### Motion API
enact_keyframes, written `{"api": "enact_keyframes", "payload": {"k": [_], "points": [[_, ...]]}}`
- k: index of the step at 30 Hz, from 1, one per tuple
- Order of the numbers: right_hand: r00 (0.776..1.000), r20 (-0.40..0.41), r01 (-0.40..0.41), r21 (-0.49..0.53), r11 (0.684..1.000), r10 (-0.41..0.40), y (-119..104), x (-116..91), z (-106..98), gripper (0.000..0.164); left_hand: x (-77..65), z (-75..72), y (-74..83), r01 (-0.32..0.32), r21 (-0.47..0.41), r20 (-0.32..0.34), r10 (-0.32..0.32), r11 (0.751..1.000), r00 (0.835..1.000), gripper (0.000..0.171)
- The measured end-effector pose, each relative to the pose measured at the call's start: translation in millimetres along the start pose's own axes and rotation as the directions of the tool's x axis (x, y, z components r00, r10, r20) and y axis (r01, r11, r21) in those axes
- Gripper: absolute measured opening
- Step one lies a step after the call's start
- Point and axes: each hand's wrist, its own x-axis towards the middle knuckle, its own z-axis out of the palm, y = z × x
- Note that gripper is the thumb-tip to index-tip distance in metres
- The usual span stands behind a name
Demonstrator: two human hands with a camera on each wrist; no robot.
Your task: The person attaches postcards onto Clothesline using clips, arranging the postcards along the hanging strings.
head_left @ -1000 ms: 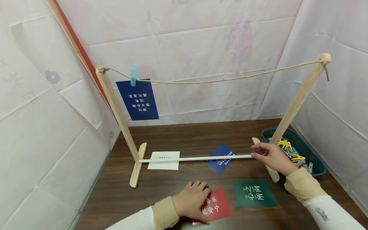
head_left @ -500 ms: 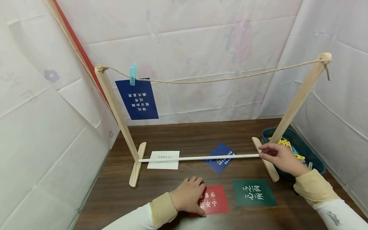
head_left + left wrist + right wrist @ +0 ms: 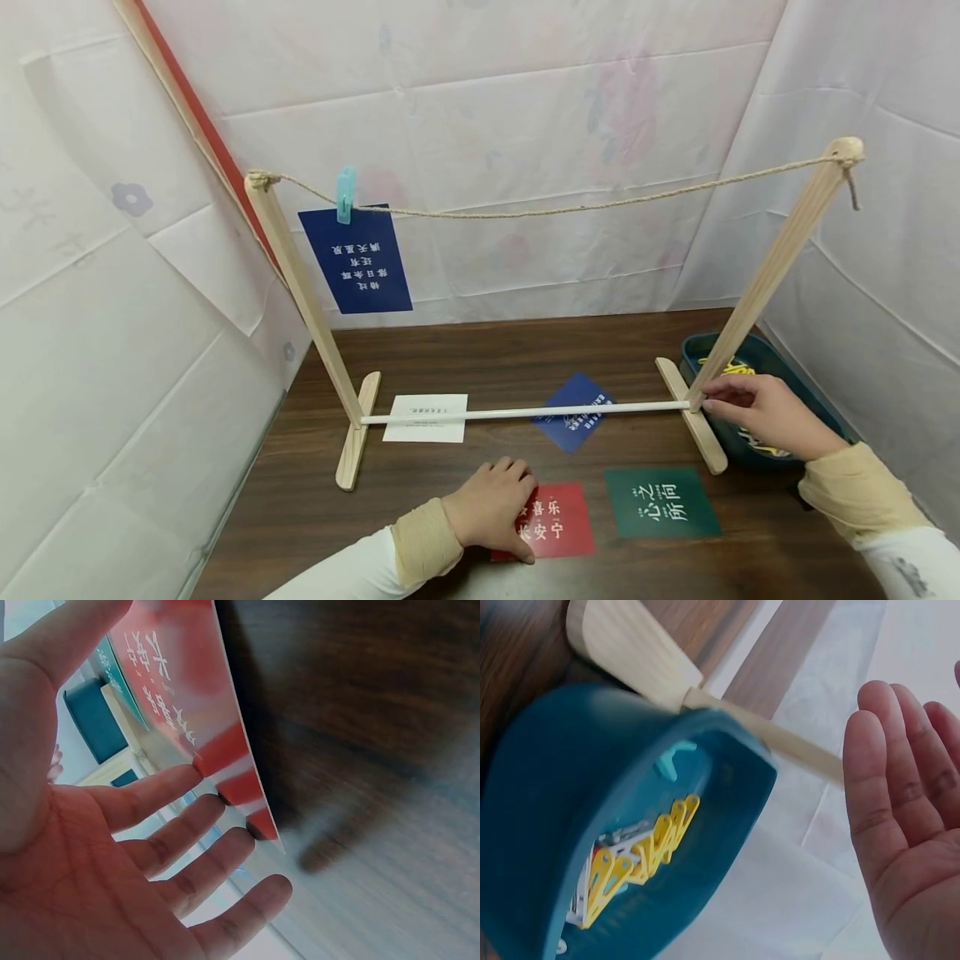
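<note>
My left hand (image 3: 491, 510) rests on the left side of a red card (image 3: 561, 521), which lies on the table with white characters on it. In the left wrist view its fingers are spread, with several fingertips touching the red card (image 3: 180, 675). My right hand (image 3: 772, 415), holding nothing, reaches over the dark teal bin (image 3: 813, 392) beside the right post. The right wrist view shows its fingers extended above the bin (image 3: 540, 765), with yellow clothespins (image 3: 664, 840), grey ones and a light teal one inside.
A wooden stand with two posts (image 3: 780, 258) carries a rope (image 3: 510, 215). A light blue clothespin (image 3: 345, 196) holds a navy card (image 3: 356, 260) on it. A white rod (image 3: 502, 413) crosses low over a white card (image 3: 425, 429) and a blue card (image 3: 577, 433). A green card (image 3: 660, 504) lies nearby.
My right hand has moved right, from the rod's end to over the bin. The left hand and red card have shifted slightly left and away from me.
</note>
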Motion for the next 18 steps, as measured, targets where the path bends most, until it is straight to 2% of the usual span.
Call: {"api": "enact_keyframes", "payload": {"k": [10, 18], "points": [[0.998, -0.026, -0.063, -0.066, 0.996, 0.061, 16.6, -1.7, -19.0, 0.021, 1.5, -3.4, -0.6, 0.01, -0.061, 0.008, -0.009, 0.998, 1.0, 0.091], [0.996, -0.042, -0.079, -0.09, 0.993, 0.075, 23.0, 2.4, -29.2, 0.02, 4.0, -6.2, -2.2, 0.006, -0.07, 0.001, -0.006, 0.998, 1.0, 0.086]]}}
